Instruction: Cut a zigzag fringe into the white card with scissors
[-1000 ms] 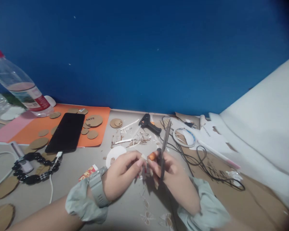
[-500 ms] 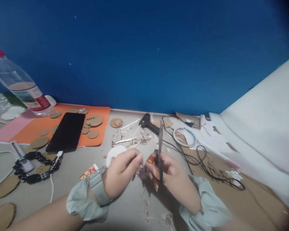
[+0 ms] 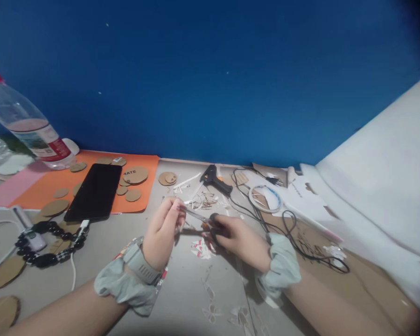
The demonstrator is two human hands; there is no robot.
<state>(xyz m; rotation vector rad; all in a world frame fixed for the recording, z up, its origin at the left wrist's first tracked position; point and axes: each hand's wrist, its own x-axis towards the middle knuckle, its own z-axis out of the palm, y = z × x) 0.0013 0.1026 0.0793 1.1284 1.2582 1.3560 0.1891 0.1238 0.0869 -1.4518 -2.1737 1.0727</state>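
Note:
My right hand point(image 3: 243, 240) grips a pair of scissors point(image 3: 197, 215) by the black handles. The blades stand apart and point left, toward my left hand point(image 3: 163, 233). That hand is closed in a pinch by the upper blade's tip; whatever its fingers hold is hidden. A small orange patch point(image 3: 205, 226) shows between the blades near the pivot. Below the scissors, red and white paper scraps point(image 3: 201, 249) lie on the grey table. A patterned red piece is mostly covered by my left wrist.
Behind the hands lie a black glue gun point(image 3: 215, 180) and a white ring roll point(image 3: 265, 199). A black cord point(image 3: 290, 240) loops at right. To the left are a phone point(image 3: 94, 192), cardboard discs point(image 3: 136, 175), a beaded bracelet point(image 3: 51, 259) and a bottle point(image 3: 33, 126).
The scissors have swung from upright to pointing left, with their blades now apart. My left hand has moved slightly left and up. Red and white scraps now show on the table.

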